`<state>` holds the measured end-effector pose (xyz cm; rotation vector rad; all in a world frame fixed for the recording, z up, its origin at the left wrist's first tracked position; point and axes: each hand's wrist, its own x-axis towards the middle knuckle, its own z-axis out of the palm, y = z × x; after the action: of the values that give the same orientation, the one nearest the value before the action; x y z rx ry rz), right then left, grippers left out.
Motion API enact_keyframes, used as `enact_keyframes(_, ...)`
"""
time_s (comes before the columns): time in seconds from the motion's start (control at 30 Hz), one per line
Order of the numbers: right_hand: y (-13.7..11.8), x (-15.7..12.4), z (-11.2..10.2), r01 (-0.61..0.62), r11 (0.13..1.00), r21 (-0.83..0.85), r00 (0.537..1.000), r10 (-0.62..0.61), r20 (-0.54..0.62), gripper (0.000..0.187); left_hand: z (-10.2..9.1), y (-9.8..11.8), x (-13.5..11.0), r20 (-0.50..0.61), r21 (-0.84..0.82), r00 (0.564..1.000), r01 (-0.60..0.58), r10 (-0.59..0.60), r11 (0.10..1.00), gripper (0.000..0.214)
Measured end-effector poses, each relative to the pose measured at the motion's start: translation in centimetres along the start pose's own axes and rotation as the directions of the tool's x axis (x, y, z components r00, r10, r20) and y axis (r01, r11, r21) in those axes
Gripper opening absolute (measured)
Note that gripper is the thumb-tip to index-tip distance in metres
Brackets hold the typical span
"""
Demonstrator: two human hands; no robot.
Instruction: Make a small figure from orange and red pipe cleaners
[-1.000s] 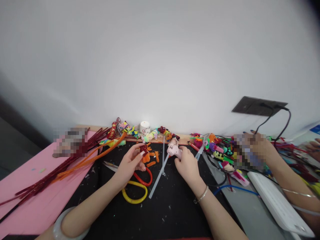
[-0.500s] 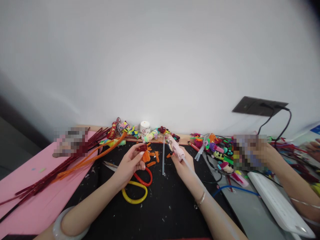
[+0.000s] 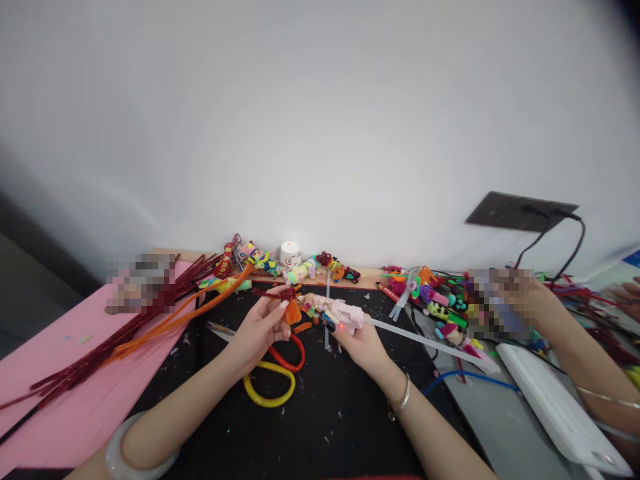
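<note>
Now that the right hand (image 3: 361, 340) has swung the pink glue gun (image 3: 345, 315) (red light on) leftward, its tip nears the small orange-and-red piece (image 3: 290, 303) pinched in the left hand (image 3: 260, 327) above the black mat (image 3: 325, 413), so gluing looks close

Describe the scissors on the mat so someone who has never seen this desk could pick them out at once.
Start at the black mat below the white wall. The scissors lie on it just under the left hand. Nothing else there has two big loop handles, one red, one yellow, with grey blades pointing left.
</note>
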<state>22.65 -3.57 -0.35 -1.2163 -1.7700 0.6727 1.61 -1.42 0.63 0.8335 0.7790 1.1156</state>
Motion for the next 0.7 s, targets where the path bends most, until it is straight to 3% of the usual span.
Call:
enact_keyframes(0.17,0.04,-0.09,0.11,0.055,0.998,0.007,0.998,-0.056,0.035,0.03,0.21,0.13,-0.05,-0.004,0.001,1.0,0.011,-0.011,1.0,0.047)
enact_keyframes(0.7,-0.12,-0.21,0.14,0.031,0.999,-0.041,0.999,-0.03,0.035,0.029,0.32,0.29,-0.22,0.025,0.013,0.999,0.023,-0.023,1.0,0.053)
